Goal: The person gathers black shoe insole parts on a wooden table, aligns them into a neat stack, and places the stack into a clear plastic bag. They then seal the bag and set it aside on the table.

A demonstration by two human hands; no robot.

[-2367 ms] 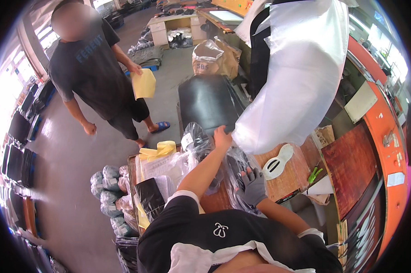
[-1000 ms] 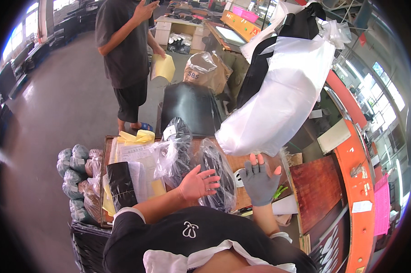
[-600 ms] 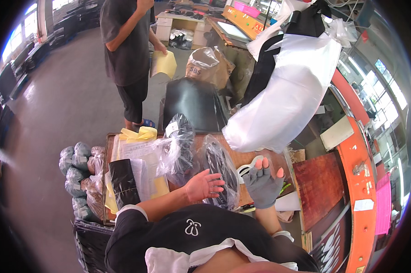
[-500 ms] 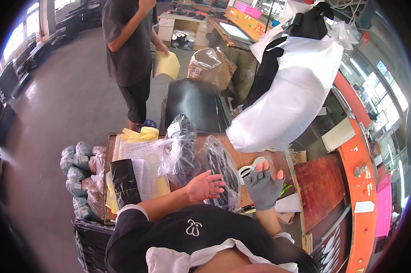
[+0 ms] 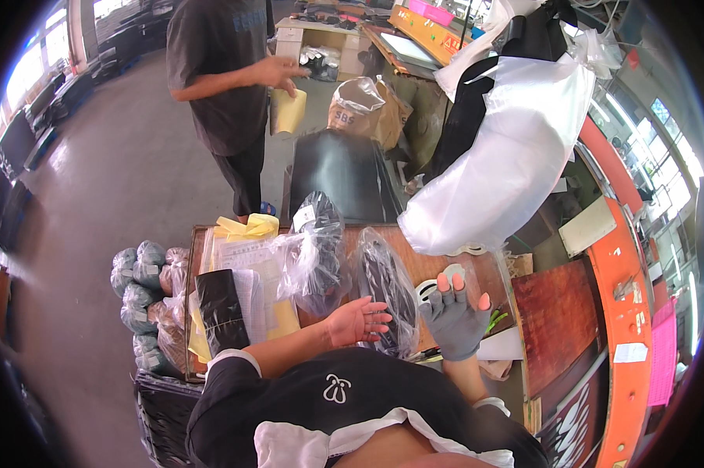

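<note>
My bare left hand is held palm up with its fingers apart, over the near edge of a clear plastic bag of black goods. On my right hand is a grey glove that leaves some fingertips bare; its fingers are spread and nothing lies in them. A white roll of tape sits just beyond the gloved hand, partly hidden by it. Left of the bag stands a second clear-wrapped black bundle. A black folded packet rests on printed papers at the table's left.
Bagged grey and brown bundles are stacked against the table's left side. A large white plastic sheet hangs over the far right. Across the table stands another person holding yellow paper. An orange machine frame runs along the right.
The other person has shifted and brought one hand down in front of the body. My view has moved slightly; both my hands keep nearly the same pose.
</note>
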